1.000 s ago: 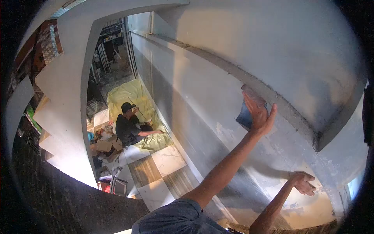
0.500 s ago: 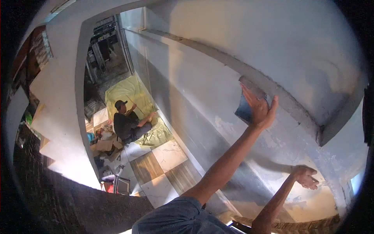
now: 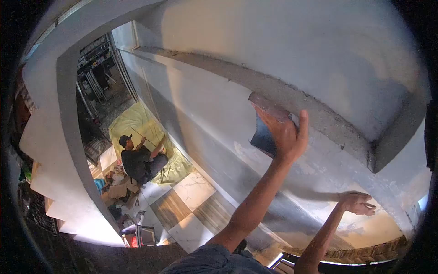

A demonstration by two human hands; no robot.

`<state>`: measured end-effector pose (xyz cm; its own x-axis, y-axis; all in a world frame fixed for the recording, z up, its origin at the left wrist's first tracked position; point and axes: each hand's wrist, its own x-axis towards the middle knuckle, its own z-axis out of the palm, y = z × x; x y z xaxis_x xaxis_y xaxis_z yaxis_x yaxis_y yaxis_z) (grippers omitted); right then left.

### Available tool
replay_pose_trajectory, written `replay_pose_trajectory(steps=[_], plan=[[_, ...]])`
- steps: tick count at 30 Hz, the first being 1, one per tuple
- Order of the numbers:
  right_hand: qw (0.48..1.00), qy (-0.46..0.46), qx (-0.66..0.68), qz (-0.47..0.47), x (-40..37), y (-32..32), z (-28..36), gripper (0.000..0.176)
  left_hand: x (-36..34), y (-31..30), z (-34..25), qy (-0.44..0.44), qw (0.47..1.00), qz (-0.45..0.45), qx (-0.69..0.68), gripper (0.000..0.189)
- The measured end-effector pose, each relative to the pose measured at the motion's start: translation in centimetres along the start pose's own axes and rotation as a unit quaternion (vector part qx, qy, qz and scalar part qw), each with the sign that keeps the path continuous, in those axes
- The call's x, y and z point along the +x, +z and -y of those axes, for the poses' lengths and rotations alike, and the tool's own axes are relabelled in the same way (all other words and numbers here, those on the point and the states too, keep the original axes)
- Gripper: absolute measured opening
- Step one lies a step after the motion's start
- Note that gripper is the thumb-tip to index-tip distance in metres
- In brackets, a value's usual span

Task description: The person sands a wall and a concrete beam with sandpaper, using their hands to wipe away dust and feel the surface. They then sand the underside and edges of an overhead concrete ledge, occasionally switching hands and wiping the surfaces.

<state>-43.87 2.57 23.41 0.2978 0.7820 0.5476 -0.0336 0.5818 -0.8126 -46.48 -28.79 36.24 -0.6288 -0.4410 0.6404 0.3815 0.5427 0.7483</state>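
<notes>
My left hand (image 3: 285,137) presses a bent dark sheet (image 3: 264,137), which looks like sandpaper, against the wall just under the grey ledge. The sheet's reddish-brown edge folds over by my fingers, and its bluish face hangs below them; my thumb stands apart. Lower right, my right hand (image 3: 359,203) is near the patchy lower wall (image 3: 315,164), fingers loosely bent and apart, with nothing visible in them. I cannot tell if it touches the wall.
The ledge (image 3: 315,102) runs across the wall to a corner at right. Below left, a person (image 3: 137,160) in a dark cap sits on a yellow sheet (image 3: 132,119), beside cardboard and clutter (image 3: 119,188) on the checkered floor (image 3: 171,210). A stepped white edge (image 3: 50,160) stands at left.
My left hand and the dark sheet have moved left along the wall under the ledge. The view has shifted a little. The seated person's outstretched arm is raised higher.
</notes>
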Motion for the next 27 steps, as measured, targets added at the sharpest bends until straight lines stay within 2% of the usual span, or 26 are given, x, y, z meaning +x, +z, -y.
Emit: replay_pose_trajectory(steps=[3, 5, 9, 10, 12, 13, 15, 17, 18, 19, 21, 22, 25, 26, 27], plan=[[1.0, -0.01, -0.014, 0.018, 0.0, -0.5, -0.5, 0.08, -0.1, 0.6, 0.7, 0.008, 1.0, -0.017, -0.016, 0.103], [0.999, 0.01, 0.041, 0.024, -0.1, -0.4, -0.1, 0.077, 0.0, 1.1, 0.9, 0.034, 0.997, -0.062, -0.02, 0.102], [0.998, 0.017, 0.052, 0.021, 0.4, -0.1, -1.3, 0.069, 0.5, 1.4, 0.7, 0.01, 0.996, -0.067, -0.056, 0.101], [0.999, 0.009, 0.047, 0.017, 0.4, 0.0, -1.8, 0.069, 0.7, 1.6, 0.0, -0.008, 0.984, -0.121, -0.131, 0.089], [0.995, 0.017, 0.102, -0.01, 0.5, 0.4, -2.1, 0.058, 1.0, 1.9, -0.1, -0.033, 0.961, -0.174, -0.211, 0.079], [0.995, 0.009, 0.101, -0.012, 0.8, 0.3, -2.0, 0.058, 1.3, 1.7, 0.2, -0.028, 0.964, -0.185, -0.186, 0.077], [0.992, 0.01, 0.123, 0.007, 1.2, 0.2, -2.2, 0.046, 2.6, 0.9, 1.7, -0.022, 0.966, -0.198, -0.163, 0.076], [0.989, -0.004, 0.148, 0.003, 1.6, 0.3, -3.3, 0.039, 4.6, -0.2, 3.8, -0.08, 0.964, -0.174, -0.185, 0.074], [0.984, 0.021, 0.176, 0.012, 2.2, 0.1, -4.2, 0.036, 5.4, -0.7, 4.7, -0.1, 0.963, -0.165, -0.191, 0.073], [0.97, 0.053, 0.236, 0.029, 2.5, 0.0, -5.0, 0.034, 6.2, -1.3, 5.1, -0.023, 0.978, -0.181, -0.101, 0.066], [0.927, 0.125, 0.35, 0.052, 3.2, -0.2, -6.6, 0.029, 8.3, -3.4, 5.4, 0.003, 0.979, -0.201, -0.039, 0.057], [0.924, 0.112, 0.354, 0.094, 3.7, -0.1, -8.4, 0.028, 10.1, -4.5, 6.8, -0.022, 0.977, -0.206, -0.051, 0.054], [0.965, -0.068, 0.217, 0.134, 3.9, 0.2, -11.0, 0.025, 15.8, -6.8, 12.4, -0.065, 0.961, -0.238, -0.124, 0.058], [0.97, -0.058, 0.208, 0.112, 3.3, 0.5, -9.6, 0.028, 17.5, -7.5, 13.4, -0.086, 0.942, -0.263, -0.191, 0.063], [0.978, -0.165, -0.055, 0.119, 2.4, -0.1, -7.0, 0.031, 18.6, -8.3, 13.8, -0.085, 0.943, -0.259, -0.192, 0.063]])
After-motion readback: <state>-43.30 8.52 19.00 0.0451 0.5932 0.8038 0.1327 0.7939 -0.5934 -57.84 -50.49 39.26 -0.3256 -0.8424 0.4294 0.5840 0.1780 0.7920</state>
